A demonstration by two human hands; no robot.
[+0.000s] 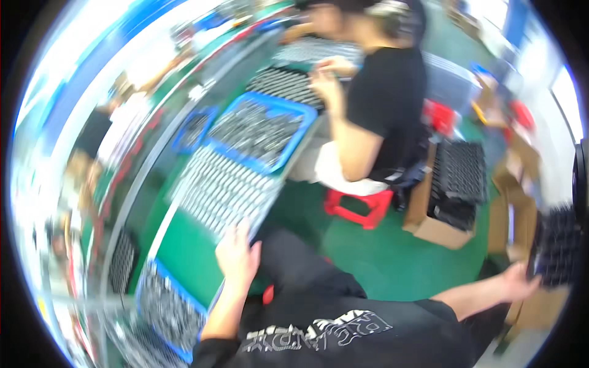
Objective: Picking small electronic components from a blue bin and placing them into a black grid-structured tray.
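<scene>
Fingers of your left hand (238, 254) lie loosely spread, thumb apart, at the near edge of a pale tray on the green bench top (190, 245); they close on nothing that shows. Left of that forearm sits a lower blue bin (182, 288) of loose parts. Your right hand (517, 283) reaches well out to your right, fingers part-curled at the near corner of a black slotted tray (557, 245); the blur there is heavy, so I cannot tell whether you grip it or only touch it

Just past your left fingertips, the pale tray (270, 191) carries even rows of light shapes across its face, so I judge its laying-out done or nearly so. Beyond it, a large blue bin (305, 116) holds a loose heap, which I take as work left to do. To your right, a cardboard box (445, 232) bears a pile of black trays (461, 168), probably awaiting handling too. Farther up the bench, a co-worker in a black top (388, 104) has both hands over a dark tray (285, 83), whose share I judge unfinished
</scene>
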